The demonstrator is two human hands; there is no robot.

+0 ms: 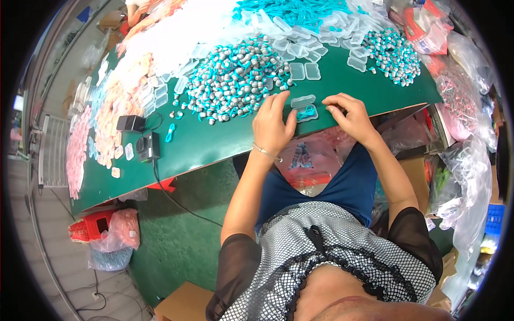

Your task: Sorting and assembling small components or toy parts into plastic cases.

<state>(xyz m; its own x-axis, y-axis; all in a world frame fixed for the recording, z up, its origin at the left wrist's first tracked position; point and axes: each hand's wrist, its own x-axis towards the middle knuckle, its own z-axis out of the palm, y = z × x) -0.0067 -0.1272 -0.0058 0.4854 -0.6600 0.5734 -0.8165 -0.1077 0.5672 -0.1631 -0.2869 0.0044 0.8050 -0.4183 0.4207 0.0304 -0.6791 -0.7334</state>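
Note:
A small clear plastic case (305, 111) lies open near the front edge of the green table (214, 140), with a teal cord coiled inside it. My left hand (272, 127) rests on the table just left of the case, thumb touching its lower edge. My right hand (349, 115) sits to the right, fingertips pressed against the case's right end. A large heap of teal-corded grey earplugs (233, 80) lies just beyond my left hand. Empty clear cases (305, 70) are scattered behind.
A second earplug heap (393, 53) lies at the far right, a pile of teal cords (300, 10) at the back. Pink and white packed cases (115, 107) cover the left side. A black device with cable (147, 147) sits front left. Plastic bags (466, 139) crowd the right.

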